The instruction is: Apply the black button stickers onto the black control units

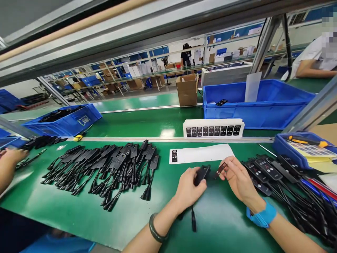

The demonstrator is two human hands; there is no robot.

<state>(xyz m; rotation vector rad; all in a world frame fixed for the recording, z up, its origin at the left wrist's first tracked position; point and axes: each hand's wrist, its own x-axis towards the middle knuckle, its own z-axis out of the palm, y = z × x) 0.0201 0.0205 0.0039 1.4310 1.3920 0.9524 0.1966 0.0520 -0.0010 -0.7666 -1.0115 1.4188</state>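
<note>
My left hand (190, 188) is closed around a black controller box (202, 174), whose short cable with a plug (193, 221) hangs down over the green bench. Just to its right, my right hand (237, 175) pinches a small dark label (221, 170) between thumb and fingertips, apart from the box. Behind both hands lies a white label strip (202, 154) with a single black label left at its left end. Many black controllers with cables (116, 158) are heaped on the left. More controllers, with labels on their faces (268, 168), lie to the right of my right hand.
A stack of label sheets (213, 128) leans upright behind the strip. Blue bins (250, 114) stand at the back right and back left. A small blue tray (279, 149) holds papers and a screwdriver. Another person's hand (12, 161) is at the far left, and a metal rail (163, 139) crosses the bench.
</note>
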